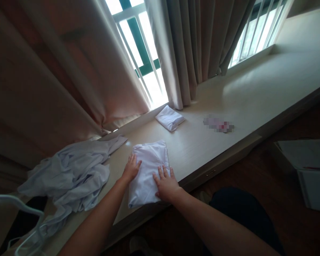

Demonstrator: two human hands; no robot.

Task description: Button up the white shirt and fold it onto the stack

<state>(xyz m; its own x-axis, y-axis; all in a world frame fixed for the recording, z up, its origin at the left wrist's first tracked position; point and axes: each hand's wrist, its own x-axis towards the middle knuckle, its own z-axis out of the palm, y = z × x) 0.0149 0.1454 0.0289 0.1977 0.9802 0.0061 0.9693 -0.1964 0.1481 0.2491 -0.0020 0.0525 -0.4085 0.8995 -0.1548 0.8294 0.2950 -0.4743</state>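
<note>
A folded white cloth lies flat on the pale window ledge, its near end reaching the ledge's front edge. My left hand rests on its left side, fingers stretched out. On its right side lies my right hand, palm down with the fingers spread. Farther back, by the window, sits a smaller folded white cloth. To the left is a crumpled heap of white fabric, spread loosely over the ledge. Neither hand touches the heap or the small cloth.
Long curtains hang behind the ledge. A blurred-out flat item lies to the right. At the lower left stands a pale metal frame. White boxes or boards are on the floor at right. A drawer handle shows below the ledge.
</note>
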